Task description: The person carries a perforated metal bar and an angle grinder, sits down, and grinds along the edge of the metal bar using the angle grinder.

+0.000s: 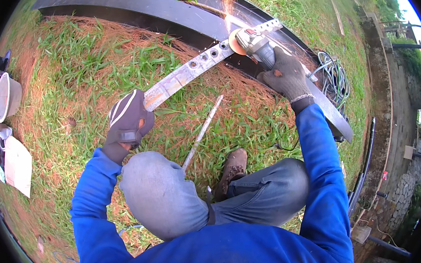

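Blue shirt (215,252), stained metal bar (182,77), perforated

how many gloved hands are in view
2. The left hand, in a dark glove with pale stripes, grips the flat metal bar; the right hand, in a grey glove, holds the angle grinder. Neither is hidden.

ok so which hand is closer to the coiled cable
Right. The right hand, gripping the grinder, is left of the coiled cable; the left hand, holding the metal bar, is much farther left.
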`<state>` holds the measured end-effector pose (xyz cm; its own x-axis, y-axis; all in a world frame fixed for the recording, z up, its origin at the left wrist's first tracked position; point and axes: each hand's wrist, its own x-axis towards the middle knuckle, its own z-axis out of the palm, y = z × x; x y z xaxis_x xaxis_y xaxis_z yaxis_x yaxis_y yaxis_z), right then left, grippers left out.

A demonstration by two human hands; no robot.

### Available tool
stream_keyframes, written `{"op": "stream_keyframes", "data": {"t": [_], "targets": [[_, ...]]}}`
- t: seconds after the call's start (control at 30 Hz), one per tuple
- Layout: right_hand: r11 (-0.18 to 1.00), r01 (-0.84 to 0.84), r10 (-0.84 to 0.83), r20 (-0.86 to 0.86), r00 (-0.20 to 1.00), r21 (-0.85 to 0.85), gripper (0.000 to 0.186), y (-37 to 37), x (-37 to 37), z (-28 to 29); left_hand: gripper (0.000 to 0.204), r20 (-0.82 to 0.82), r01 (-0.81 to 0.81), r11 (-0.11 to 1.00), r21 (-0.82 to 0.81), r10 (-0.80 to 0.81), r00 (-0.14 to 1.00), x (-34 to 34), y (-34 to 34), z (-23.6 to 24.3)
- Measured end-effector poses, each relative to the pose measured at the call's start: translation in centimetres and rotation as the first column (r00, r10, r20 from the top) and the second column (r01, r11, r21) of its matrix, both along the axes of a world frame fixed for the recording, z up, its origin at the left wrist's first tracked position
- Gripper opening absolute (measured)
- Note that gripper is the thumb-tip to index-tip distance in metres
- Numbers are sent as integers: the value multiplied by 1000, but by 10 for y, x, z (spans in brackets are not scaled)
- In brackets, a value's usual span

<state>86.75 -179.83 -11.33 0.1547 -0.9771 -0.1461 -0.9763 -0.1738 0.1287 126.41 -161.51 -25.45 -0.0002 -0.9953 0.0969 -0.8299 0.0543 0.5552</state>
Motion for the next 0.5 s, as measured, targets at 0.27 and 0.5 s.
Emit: {"op": "stream_keyframes", "data": {"t": [0.27, 0.5], "targets": [[998, 47, -48, 19, 999, 47, 77, -2, 3, -2, 32, 15, 34, 999, 21, -34, 999, 1, 2, -1], [993, 93, -95, 24, 995, 65, 78, -5, 9, -1, 29, 11, 34, 999, 5, -34, 999, -2, 1, 5]]}}
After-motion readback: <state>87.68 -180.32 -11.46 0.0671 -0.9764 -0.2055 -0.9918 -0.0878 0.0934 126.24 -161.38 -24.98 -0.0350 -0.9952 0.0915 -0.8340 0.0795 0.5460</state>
